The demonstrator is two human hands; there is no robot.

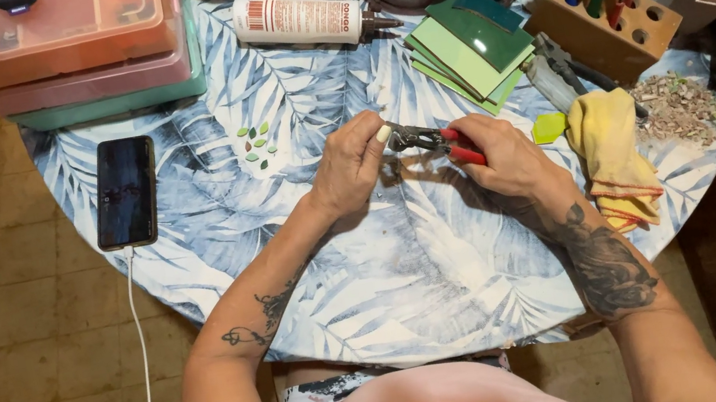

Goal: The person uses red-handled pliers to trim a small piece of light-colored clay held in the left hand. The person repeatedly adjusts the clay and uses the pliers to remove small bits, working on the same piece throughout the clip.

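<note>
Red-handled nippers (438, 140): table (389, 264) centre, right hand (508, 163) clenched on handles. Left hand (355, 164) pinching at nipper tip; piece unseen. Risk: chip flies, fingertip nicked. Green tiles (473, 48) beyond nippers.

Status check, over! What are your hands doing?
Right hand grips red-handled metal nippers. Left hand pinches at their tip. Green glass tiles beyond, untouched.

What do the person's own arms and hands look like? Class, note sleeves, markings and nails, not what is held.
Both forearms are bare, with no sleeves showing. The left arm carries small dark line tattoos along the forearm. The right arm has a large dark shaded tattoo running up from the wrist. The left hand has a pale painted thumbnail. The right hand shows no rings or watch.
</note>
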